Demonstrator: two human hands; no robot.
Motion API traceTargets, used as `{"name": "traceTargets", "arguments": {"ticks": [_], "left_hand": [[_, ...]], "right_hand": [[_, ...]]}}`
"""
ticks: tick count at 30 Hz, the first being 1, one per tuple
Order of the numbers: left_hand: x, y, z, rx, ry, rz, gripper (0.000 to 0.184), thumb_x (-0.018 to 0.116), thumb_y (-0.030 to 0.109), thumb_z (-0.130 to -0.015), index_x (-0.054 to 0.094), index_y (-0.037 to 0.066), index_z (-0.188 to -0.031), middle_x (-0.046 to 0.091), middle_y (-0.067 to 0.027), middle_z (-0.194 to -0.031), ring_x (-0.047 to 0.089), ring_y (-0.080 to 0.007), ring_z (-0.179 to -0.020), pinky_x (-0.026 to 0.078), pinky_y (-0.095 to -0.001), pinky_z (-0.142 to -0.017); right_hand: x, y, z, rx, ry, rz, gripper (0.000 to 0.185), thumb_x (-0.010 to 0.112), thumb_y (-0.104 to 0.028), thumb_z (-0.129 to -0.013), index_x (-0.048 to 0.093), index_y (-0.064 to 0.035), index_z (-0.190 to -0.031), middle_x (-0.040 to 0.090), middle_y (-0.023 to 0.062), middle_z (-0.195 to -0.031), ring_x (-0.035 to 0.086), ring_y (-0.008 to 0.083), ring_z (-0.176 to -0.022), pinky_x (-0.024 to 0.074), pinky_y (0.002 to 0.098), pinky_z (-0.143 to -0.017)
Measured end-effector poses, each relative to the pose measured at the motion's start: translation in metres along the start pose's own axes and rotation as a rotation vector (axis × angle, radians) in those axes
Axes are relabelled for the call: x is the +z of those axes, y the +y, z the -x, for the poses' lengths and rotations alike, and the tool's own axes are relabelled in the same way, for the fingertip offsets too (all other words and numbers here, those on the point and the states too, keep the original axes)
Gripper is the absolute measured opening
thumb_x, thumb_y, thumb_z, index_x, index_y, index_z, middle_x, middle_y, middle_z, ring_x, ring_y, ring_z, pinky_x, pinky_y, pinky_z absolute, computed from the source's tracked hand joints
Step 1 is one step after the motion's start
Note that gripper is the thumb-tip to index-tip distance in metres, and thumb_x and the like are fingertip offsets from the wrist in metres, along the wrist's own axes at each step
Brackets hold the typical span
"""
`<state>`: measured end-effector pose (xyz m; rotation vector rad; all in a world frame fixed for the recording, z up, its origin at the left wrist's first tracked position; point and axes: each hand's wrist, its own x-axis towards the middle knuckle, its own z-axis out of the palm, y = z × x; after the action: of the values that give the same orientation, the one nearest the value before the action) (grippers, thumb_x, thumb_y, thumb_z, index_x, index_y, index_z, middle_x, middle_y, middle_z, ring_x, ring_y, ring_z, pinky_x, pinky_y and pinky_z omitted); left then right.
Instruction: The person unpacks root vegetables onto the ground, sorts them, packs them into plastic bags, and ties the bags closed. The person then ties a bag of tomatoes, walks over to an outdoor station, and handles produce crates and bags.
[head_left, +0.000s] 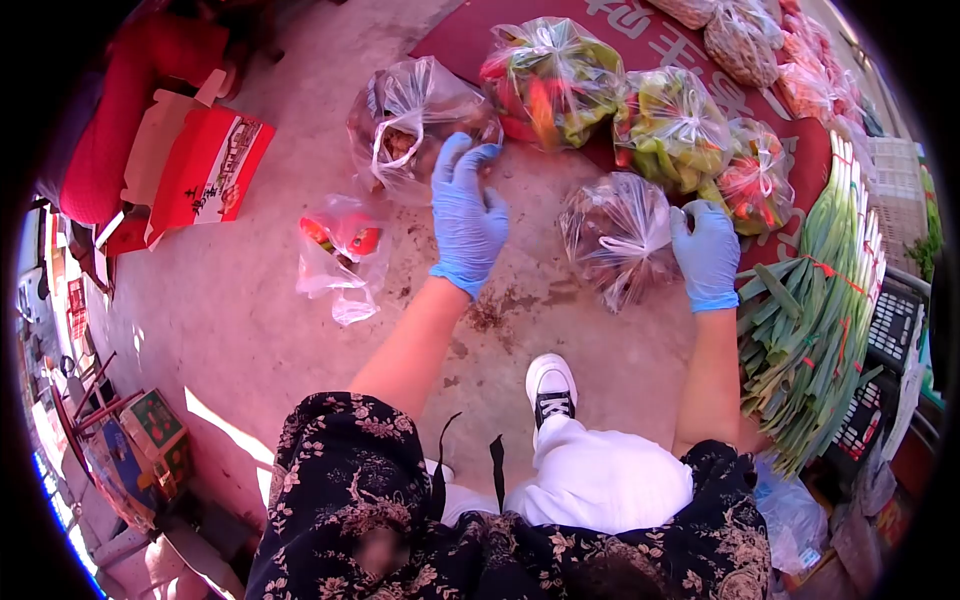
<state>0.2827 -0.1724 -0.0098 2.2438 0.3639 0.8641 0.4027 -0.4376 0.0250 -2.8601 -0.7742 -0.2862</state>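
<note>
My left hand, in a blue glove, has its fingers apart at the right side of a tied clear bag of brown produce. Whether the fingertips touch the plastic is hard to tell. My right hand, gloved too, is curled closed between another clear bag of dark brownish produce and a bag of red and green peppers. What its fingers hold, if anything, is hidden. Farther back lie a bag of mixed peppers and a bag of green peppers.
A small bag with red produce lies on the concrete floor at left. Bundled leeks are at right beside black crates. A red carton stands near a person in red. A red mat lies under several bags.
</note>
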Motion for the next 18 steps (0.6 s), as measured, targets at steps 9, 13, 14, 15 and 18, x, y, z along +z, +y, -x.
{"name": "traceTargets", "arguments": {"ticks": [9, 13, 14, 15, 18], "left_hand": [[-0.06, -0.146, -0.021, -0.036, -0.445, -0.679, 0.057, 0.057, 0.001, -0.069, 0.049, 0.011, -0.125, 0.026, -0.0185, -0.141, 0.034, -0.0357, -0.123, 0.029, -0.0411, -0.102], [-0.064, -0.155, -0.027, 0.036, -0.772, -0.602, 0.04, 0.06, 0.011, -0.069, 0.057, 0.01, -0.109, 0.046, -0.0172, -0.123, 0.047, -0.0338, -0.109, 0.035, -0.0382, -0.096], [-0.07, -0.138, -0.037, -0.012, -0.82, -0.496, 0.035, 0.06, 0.012, -0.068, 0.06, 0.009, -0.104, 0.051, -0.0174, -0.117, 0.051, -0.0335, -0.104, 0.038, -0.0378, -0.094], [-0.071, -0.13, -0.047, 0.039, -0.761, -0.548, 0.028, 0.066, 0.019, -0.064, 0.063, 0.009, -0.09, 0.058, -0.0155, -0.096, 0.056, -0.0335, -0.09, 0.044, -0.0384, -0.085], [-0.116, -0.092, -0.079, -0.365, -0.516, -0.145, 0.031, 0.068, 0.023, -0.071, 0.058, 0.002, -0.092, 0.061, -0.0093, -0.094, 0.056, -0.0202, -0.093, 0.042, -0.0285, -0.084]], "right_hand": [[0.05, -0.224, -0.062, 0.033, -0.94, -1.515, 0.035, 0.061, -0.024, -0.084, 0.051, -0.0076, -0.113, 0.059, 0.0062, -0.095, 0.059, 0.0155, -0.076, 0.0487, 0.0267, -0.067], [0.118, -0.275, -0.095, 0.474, -1.174, -2.115, 0.023, 0.059, -0.023, -0.084, 0.053, -0.0066, -0.099, 0.057, 0.004, -0.077, 0.057, 0.0136, -0.061, 0.047, 0.0262, -0.051], [0.126, -0.273, -0.099, 0.53, -1.266, -2.182, 0.02, 0.057, -0.022, -0.085, 0.055, -0.0058, -0.097, 0.057, 0.0037, -0.071, 0.056, 0.0132, -0.059, 0.0457, 0.0259, -0.05], [0.11, -0.268, -0.098, 0.426, -1.064, -2.158, 0.017, 0.055, -0.02, -0.086, 0.058, -0.0049, -0.092, 0.056, 0.0036, -0.067, 0.055, 0.0129, -0.059, 0.0442, 0.0248, -0.051], [0.058, -0.216, -0.099, 0.262, -0.487, -1.85, 0.021, 0.047, -0.016, -0.086, 0.062, -0.0019, -0.084, 0.056, 0.0037, -0.064, 0.053, 0.0116, -0.061, 0.0402, 0.0222, -0.058]]}}
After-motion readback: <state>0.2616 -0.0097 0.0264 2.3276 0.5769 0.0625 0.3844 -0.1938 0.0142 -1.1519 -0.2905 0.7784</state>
